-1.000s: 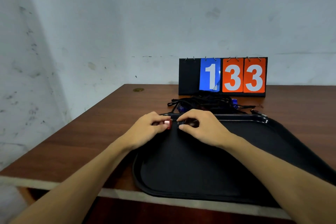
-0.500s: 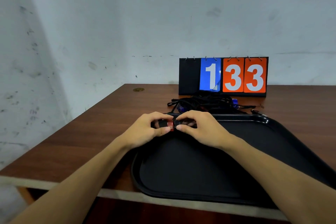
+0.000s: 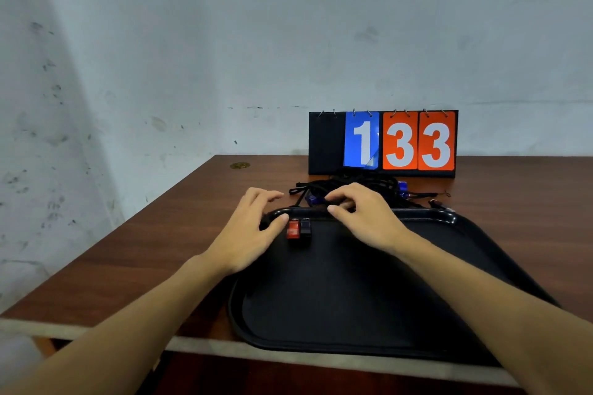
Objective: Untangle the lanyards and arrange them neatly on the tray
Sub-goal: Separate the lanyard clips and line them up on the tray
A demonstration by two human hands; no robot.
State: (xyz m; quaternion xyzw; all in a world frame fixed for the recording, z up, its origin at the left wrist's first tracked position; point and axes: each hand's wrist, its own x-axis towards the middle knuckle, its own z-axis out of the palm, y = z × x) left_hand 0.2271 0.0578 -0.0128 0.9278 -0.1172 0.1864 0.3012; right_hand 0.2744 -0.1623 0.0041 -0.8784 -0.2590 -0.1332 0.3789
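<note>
A black tray (image 3: 426,214) lies on the wooden table in front of me. A red clip (image 3: 293,229) and a dark clip (image 3: 305,227) lie side by side on the tray near its far left corner. My left hand (image 3: 253,229) rests at that corner with fingers spread, its thumb just left of the red clip and holding nothing. My right hand (image 3: 364,218) hovers over the tray's far rim, thumb and curled fingers pinching a black lanyard cord. Behind the rim lies the tangled pile of black lanyards (image 3: 362,183) with blue clips (image 3: 313,199).
A flip scoreboard (image 3: 383,143) reading 1 33 stands at the back of the table, just behind the pile. A metal hook (image 3: 438,203) lies near the tray's far right corner. The table's front edge (image 3: 128,333) runs below my forearms.
Both hands held the red and dark clips together before; now the clips lie free on the tray. My left hand has opened and my right hand has moved forward to the far rim.
</note>
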